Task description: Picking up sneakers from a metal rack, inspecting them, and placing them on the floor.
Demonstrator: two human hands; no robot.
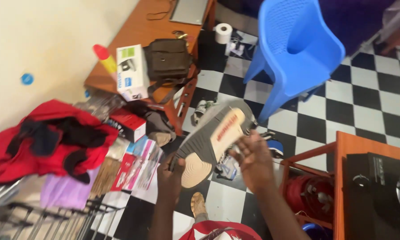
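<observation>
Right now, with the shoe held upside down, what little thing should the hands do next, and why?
Probably wipe the right hand across the sole. The left hand grips the shoe at the heel end, its grey and tan sole faces up, and the right hand's open fingers already rest on its edge.

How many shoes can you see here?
2: one shoe held sole-up by both hands, another shoe on the checkered floor by the table leg. More may be hidden behind it.

grey shoe (211, 144), tan sole up, tilted
</observation>
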